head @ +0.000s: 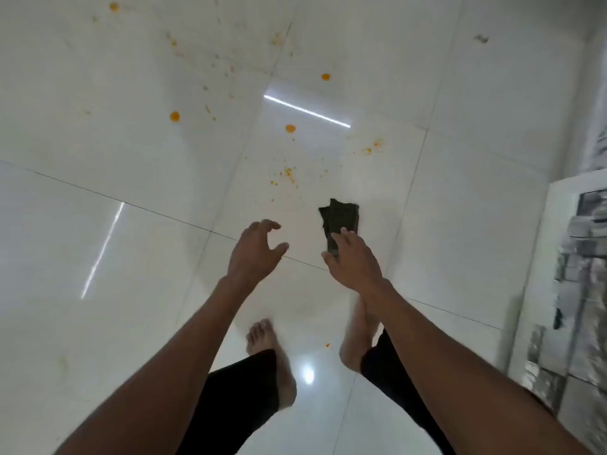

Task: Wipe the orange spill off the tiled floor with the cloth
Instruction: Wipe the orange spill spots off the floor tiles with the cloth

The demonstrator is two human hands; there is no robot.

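Orange spill lies scattered over the white tiled floor as round drops and fine specks, mostly ahead of me and to the left. A dark folded cloth hangs from my right hand, which pinches its lower end above the floor. My left hand hovers beside it with fingers loosely curled, holding nothing. One small orange drop sits between my bare feet.
My bare left foot and bare right foot stand on the glossy tiles. A white-framed panel or piece of furniture runs along the right edge. A small grey smudge marks the floor at the far right.
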